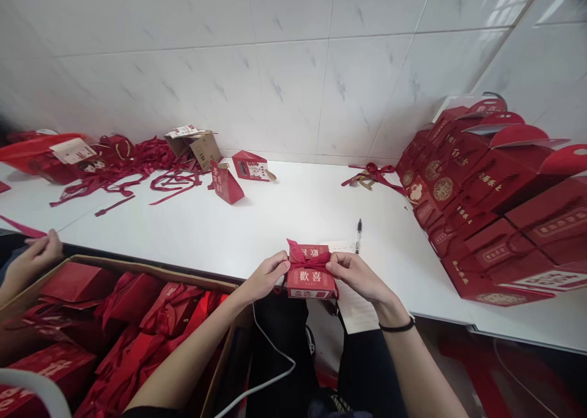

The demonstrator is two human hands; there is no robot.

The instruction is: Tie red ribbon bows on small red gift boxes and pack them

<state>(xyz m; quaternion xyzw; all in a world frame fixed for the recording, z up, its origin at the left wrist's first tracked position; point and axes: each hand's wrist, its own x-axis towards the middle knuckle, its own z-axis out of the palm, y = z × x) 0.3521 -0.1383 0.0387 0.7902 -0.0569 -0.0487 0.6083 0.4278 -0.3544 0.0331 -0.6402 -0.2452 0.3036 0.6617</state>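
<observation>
A small red gift box (310,277) with pale printed characters lies at the table's front edge, a dark red ribbon (308,260) tied in a bow across its top. My left hand (269,274) pinches the ribbon on the bow's left side. On the other side my right hand (355,272) grips the ribbon's right loop between thumb and fingers. Both hands rest close against the box. A printed paper sheet (360,308) lies under my right wrist and hangs over the edge, with a pen (358,236) just beyond it.
An open carton (151,271) of red boxes stands at lower left. Another person's hand (39,253) holds a ribbon there. Loose ribbons (174,179) and two small red boxes (228,183) lie at the back. Stacked red gift boxes (495,204) rise on the right.
</observation>
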